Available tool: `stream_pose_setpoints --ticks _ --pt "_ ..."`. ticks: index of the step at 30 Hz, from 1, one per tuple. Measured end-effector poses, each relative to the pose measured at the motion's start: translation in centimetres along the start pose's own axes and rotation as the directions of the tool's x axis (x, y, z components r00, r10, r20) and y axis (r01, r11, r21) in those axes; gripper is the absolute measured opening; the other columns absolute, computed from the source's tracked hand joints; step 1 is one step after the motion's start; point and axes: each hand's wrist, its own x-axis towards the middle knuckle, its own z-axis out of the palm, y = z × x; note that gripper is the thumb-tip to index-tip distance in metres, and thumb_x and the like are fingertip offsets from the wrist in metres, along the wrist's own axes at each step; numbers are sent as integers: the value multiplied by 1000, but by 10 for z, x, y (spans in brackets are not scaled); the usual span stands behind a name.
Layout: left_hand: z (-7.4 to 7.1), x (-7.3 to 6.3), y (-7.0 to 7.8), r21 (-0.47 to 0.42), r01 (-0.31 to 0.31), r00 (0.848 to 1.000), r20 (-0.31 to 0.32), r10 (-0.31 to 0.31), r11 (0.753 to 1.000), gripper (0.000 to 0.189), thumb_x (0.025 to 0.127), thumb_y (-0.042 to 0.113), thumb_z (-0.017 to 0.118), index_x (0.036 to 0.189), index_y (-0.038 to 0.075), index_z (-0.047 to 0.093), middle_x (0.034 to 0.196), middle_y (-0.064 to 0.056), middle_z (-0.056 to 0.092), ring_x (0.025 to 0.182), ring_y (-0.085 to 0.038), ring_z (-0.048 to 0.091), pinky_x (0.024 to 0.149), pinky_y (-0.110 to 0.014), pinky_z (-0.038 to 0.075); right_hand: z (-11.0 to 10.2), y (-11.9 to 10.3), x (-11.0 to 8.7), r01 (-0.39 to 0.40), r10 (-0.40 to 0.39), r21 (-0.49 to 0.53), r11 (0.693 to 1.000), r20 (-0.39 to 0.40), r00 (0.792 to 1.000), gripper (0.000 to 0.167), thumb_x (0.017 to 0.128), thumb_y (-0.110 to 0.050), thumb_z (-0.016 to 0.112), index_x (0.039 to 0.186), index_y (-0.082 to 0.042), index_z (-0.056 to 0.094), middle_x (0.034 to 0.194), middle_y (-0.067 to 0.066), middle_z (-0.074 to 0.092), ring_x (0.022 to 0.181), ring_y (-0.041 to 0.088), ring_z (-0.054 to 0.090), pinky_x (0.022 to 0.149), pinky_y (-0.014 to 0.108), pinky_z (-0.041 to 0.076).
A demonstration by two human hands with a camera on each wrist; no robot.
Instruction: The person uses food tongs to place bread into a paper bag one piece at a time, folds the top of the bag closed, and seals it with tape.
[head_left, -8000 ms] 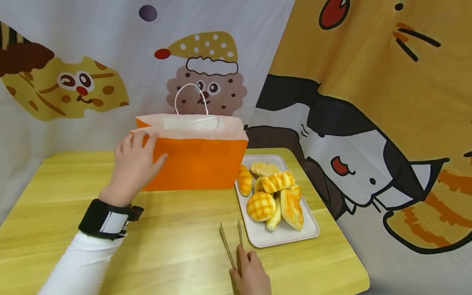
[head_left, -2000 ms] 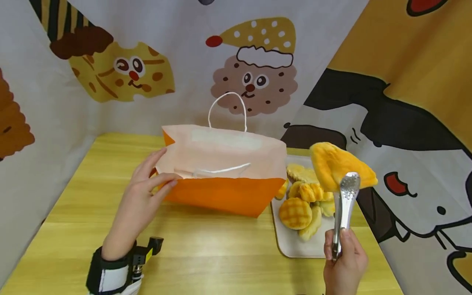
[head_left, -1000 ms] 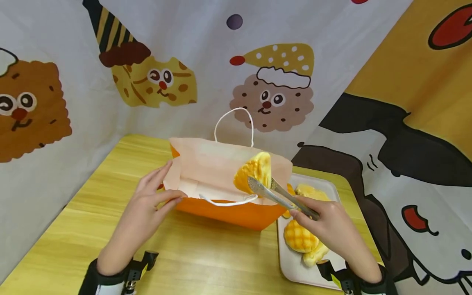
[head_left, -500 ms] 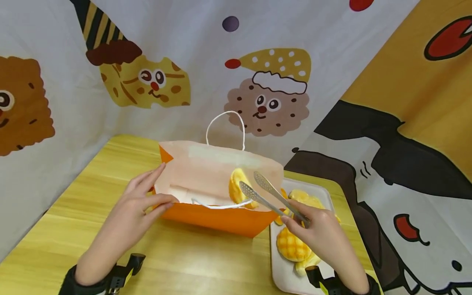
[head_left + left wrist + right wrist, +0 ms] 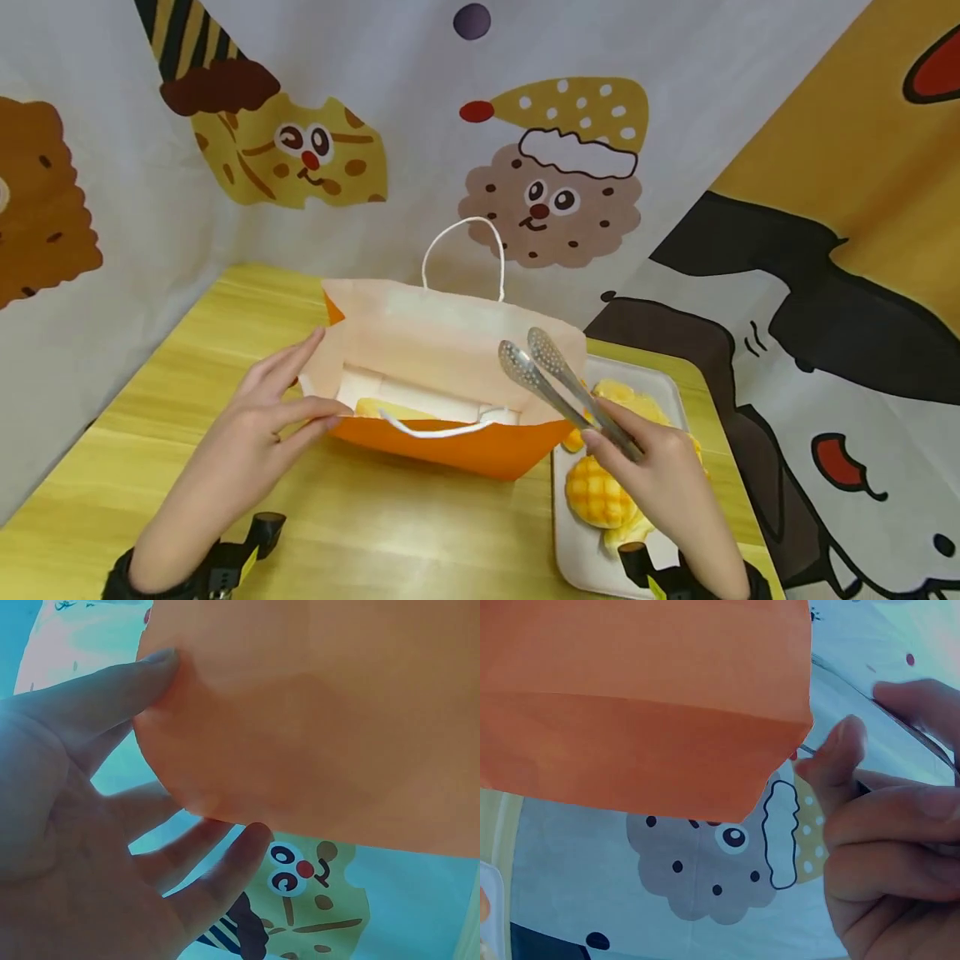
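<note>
The tongs [image 5: 574,386] slant away from the right hand [image 5: 660,471] pinching them, parted tips pointing up and leftward above the right end of the bag [image 5: 457,443]. The bag stands mouth up on the counter [image 5: 375,542], its length running left to right; a bread [image 5: 388,408], partly hidden, lies inside along the near rim. The left hand [image 5: 258,425], fingers spread, touches its left end. To the right sits a tray [image 5: 581,562] of buns [image 5: 598,493].

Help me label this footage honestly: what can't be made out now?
Head view: most of the pale yellow bread piece in the orange paper bag, hidden by the bag's front wall.
Head view: part of the golden bread pile on the white rectangular tray, behind the right hand.
Right wrist view: the tips of the perforated silver metal tongs, behind the bag.
</note>
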Motion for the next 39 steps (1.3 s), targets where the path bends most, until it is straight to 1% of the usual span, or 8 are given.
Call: stream_pose_setpoints --ticks 6,9,15,17,21,24,27,39 --pt "-5 0 -7 22 -4 1000 -13 4 1000 30 66 9 77 87 30 70 142 -2 31 124 -27 32 82 -43 43 2 4 4 7 14 197 980 -104 994 30 89 -25 56 117 -16 58 69 -6 60 50 9 50 43 21 41" --pt "-8 7 -10 22 -33 999 -20 33 999 31 65 7 77 87 28 71 142 -3 31 123 -28 33 80 -43 44 2 5 1 4 51 312 950 -170 984 28 92 -19 52 118 -13 57 70 -1 60 42 13 41 35 23 35" --pt "-14 20 -15 38 -72 996 -54 74 997 21 69 12 75 88 20 72 141 -4 33 120 -31 35 75 -42 46 0 3 -15 -177 294 416 892 -238 925 31 93 -29 48 119 -15 56 76 7 61 41 20 37 34 30 34" --pt "-15 21 -17 37 -78 994 -69 81 996 13 78 28 68 87 20 72 141 -4 34 119 -32 36 73 -40 45 3 9 -19 -225 368 464 857 -244 897 33 91 -33 49 118 -14 57 76 10 61 42 22 37 34 31 31" --pt "-16 21 -21 15 -87 992 -95 88 996 46 86 53 41 85 19 73 140 -4 36 117 -33 37 73 -40 43 16 27 -26 -205 478 661 722 -262 838 36 90 -31 52 111 -2 58 74 14 60 39 22 33 31 33 22" --pt "-13 19 -22 -13 -90 992 -89 89 996 48 86 53 40 85 19 73 139 -4 36 117 -34 36 78 -46 41 30 37 -28 -99 482 786 610 -268 834 36 92 -24 51 109 8 54 71 13 60 37 20 31 30 33 15" --pt "-9 15 -21 -41 -86 994 -65 83 996 48 86 53 39 86 19 73 140 -5 35 117 -35 35 81 -50 39 42 44 -30 -35 464 840 541 -264 845 38 94 -22 48 109 13 51 69 12 60 35 19 28 30 31 12" --pt "11 5 -16 -118 -96 995 -39 92 988 45 88 51 38 85 22 73 140 -5 36 118 -32 35 80 -46 42 58 66 -52 -67 630 896 439 -254 734 43 91 -29 52 104 12 51 68 13 61 36 21 23 32 31 10"
